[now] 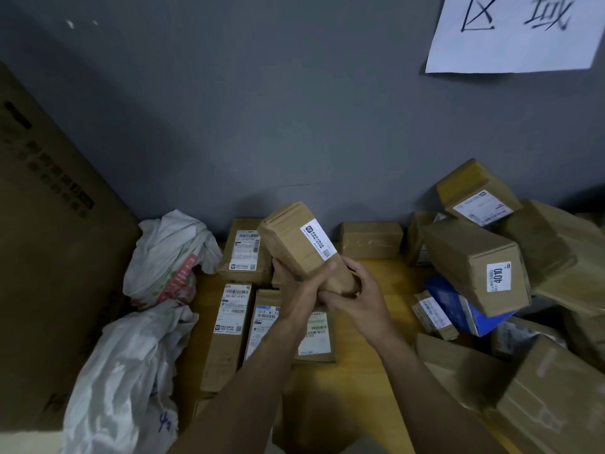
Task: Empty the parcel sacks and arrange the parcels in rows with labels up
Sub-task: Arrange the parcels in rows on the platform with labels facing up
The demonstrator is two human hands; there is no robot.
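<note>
The left grip (pixel 294 288) and right grip (pixel 361 301) clasp the tilted brown cardboard parcel (pixel 293 245), label up, above the yellow desk (pixel 393 285).

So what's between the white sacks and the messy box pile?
In the head view, parcels lie in rows, labels up, then comes a bare bit of yellow table. Above them, the left hand and right hand grip one box.
</note>
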